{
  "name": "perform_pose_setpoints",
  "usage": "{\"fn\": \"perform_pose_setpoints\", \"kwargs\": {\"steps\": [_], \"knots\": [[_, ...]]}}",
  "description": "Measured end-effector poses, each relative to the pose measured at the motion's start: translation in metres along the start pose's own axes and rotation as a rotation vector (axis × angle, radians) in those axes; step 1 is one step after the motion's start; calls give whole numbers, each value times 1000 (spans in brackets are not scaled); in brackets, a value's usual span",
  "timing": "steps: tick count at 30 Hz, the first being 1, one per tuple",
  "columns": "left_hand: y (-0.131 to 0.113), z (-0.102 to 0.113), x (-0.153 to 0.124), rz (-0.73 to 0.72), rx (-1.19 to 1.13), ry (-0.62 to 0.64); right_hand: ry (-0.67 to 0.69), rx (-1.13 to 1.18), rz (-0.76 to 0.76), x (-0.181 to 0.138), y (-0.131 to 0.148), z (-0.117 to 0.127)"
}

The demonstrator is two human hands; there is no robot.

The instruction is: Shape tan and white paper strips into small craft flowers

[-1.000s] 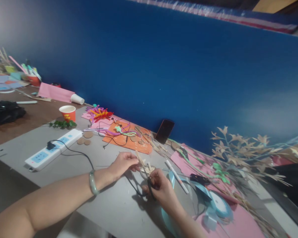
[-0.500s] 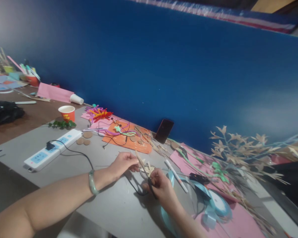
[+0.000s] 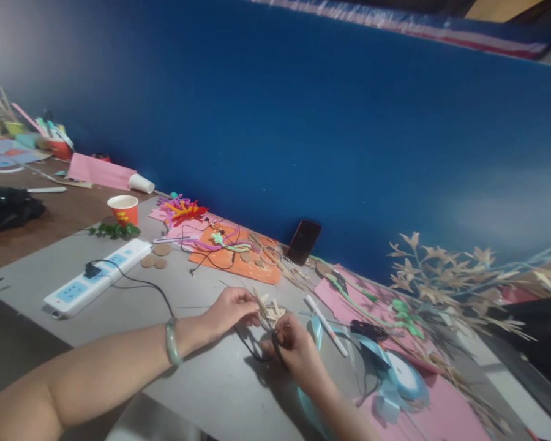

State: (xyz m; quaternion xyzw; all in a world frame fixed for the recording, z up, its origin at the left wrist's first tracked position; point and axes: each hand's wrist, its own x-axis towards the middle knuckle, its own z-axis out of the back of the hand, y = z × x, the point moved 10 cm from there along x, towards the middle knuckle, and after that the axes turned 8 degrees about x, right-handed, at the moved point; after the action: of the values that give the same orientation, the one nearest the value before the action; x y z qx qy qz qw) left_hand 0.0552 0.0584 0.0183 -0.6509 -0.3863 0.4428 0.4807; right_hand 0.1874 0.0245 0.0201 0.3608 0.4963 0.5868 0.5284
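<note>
My left hand [image 3: 232, 308], with a green bangle at the wrist, pinches a pale wooden stick piece [image 3: 260, 300] just above the grey table [image 3: 197, 380]. My right hand [image 3: 295, 348] is closed round the dark handles of scissors [image 3: 274, 335], whose blades point up at the stick. A small cluster of cut pale pieces [image 3: 275, 312] lies between the two hands.
A white power strip [image 3: 98, 275] with a black cable lies left. A red paper cup [image 3: 124, 209], orange sheet [image 3: 232, 260], pipe cleaners [image 3: 183, 211], a phone [image 3: 303, 242] leaning on the blue wall, a white pen [image 3: 327, 318], blue ribbon roll [image 3: 404, 380] and dried branches [image 3: 441, 275] surround the hands.
My left hand and the stick have dropped slightly and moved a little right, closer to the scissors. The right hand has barely shifted.
</note>
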Motion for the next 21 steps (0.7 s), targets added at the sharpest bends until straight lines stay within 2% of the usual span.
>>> {"fn": "perform_pose_setpoints", "kwargs": {"steps": [6,12,16,21], "knots": [[2,-2,0,2,-58,10,2,52,-51,0,-2,-4],[-5,-12,-7,63,-212,89,-3,139,-18,-4,3,-10],[-19,-21,-14,23,-266,173,-3,172,9,-7,-2,-13],[-24,-21,-16,-31,-292,179,-20,147,38,-6,-9,-11]]}}
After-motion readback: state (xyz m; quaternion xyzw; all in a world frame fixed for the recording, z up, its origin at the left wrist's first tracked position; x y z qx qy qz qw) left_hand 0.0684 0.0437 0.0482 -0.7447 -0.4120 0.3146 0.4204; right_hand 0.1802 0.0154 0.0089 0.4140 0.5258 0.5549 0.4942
